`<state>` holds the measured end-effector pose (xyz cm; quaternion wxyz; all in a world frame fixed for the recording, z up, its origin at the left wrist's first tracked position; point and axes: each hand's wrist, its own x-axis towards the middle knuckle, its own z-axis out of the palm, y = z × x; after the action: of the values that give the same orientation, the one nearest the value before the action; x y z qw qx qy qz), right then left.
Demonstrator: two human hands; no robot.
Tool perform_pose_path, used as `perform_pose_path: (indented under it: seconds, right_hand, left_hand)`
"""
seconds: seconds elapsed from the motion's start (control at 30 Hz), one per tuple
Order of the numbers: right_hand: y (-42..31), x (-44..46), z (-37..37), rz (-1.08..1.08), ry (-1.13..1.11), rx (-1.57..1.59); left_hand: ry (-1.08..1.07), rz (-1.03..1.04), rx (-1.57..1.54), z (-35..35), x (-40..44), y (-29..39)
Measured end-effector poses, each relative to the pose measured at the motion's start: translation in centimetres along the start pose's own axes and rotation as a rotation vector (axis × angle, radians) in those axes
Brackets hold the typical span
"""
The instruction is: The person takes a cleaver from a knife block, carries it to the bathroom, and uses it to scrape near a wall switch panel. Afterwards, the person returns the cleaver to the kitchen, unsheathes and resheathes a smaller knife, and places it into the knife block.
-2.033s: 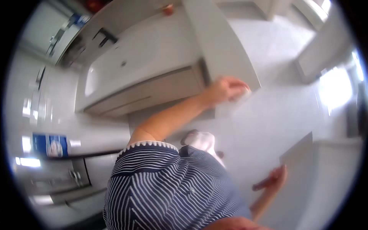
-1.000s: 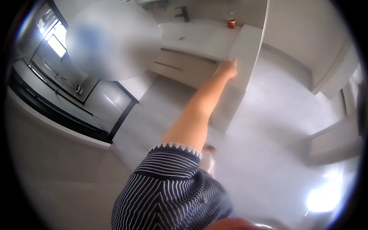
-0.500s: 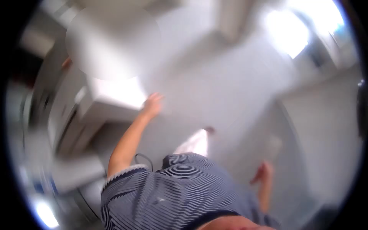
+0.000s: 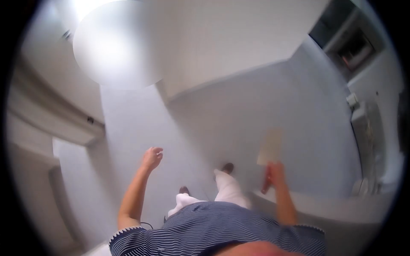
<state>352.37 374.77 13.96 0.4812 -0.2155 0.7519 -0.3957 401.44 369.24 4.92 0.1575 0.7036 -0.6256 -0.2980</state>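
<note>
My left hand (image 4: 152, 158) hangs over the floor at my left side. Its fingers are loosely curled and a little apart, with nothing seen in them. On the other side, my right hand (image 4: 276, 173) is closed around a flat, pale tan rectangular object with a red handle (image 4: 270, 147). The flat part points forward from the fist, and the red part shows beside and below the fingers. Motion blurs this object, so its exact kind cannot be made out.
Grey floor (image 4: 222, 115) spreads ahead of my feet. A pale wall (image 4: 230, 42) with a corner rises in front. On the left is a doorway-like opening with a pale frame (image 4: 51, 106). White fittings (image 4: 361, 123) line the right side, near a dark recess (image 4: 356, 51).
My view has turned: the white table-like surface by my left hand is gone, and a wall corner and doorway now show. The object in my right hand is clearer than before.
</note>
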Motion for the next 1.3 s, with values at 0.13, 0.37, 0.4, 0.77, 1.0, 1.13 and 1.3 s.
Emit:
perform_pose_path:
  seconds: [0.13, 0.37, 0.4, 0.77, 1.0, 1.13, 1.3]
  right_hand:
    - [-5.0, 2.8, -3.9, -0.118, 0.127, -0.354]
    - [-8.9, 8.2, -7.5, -0.454, 0.056, -0.62]
    - [-8.6, 9.2, -8.0, -0.491, 0.04, -0.643]
    - [-17.8, 29.8, -16.4, -0.325, 0.137, -0.395]
    - [-27.2, 34.3, -26.2, -0.148, 0.145, -0.342]
    - [-21.1, 24.1, -26.1, -0.148, 0.171, -0.259]
    - [-16.4, 18.1, -10.5, -0.102, 0.158, -0.384]
  left_hand:
    - [-0.249, 0.125, -0.421, 7.4, 8.9, 16.2]
    - [-0.997, -0.219, -0.899, 16.5, 9.0, 42.8]
    - [-0.993, -0.236, -0.953, 17.6, 9.2, 44.5]
    - [-1.004, -0.042, -1.185, 31.2, 28.3, 60.3]
    - [-1.385, -0.026, -1.065, 31.4, 33.6, 79.2]
    - [-1.443, 0.096, -0.866, 30.7, 24.5, 74.9]
    - [-1.236, 0.243, -0.901, 21.7, 27.5, 59.4]
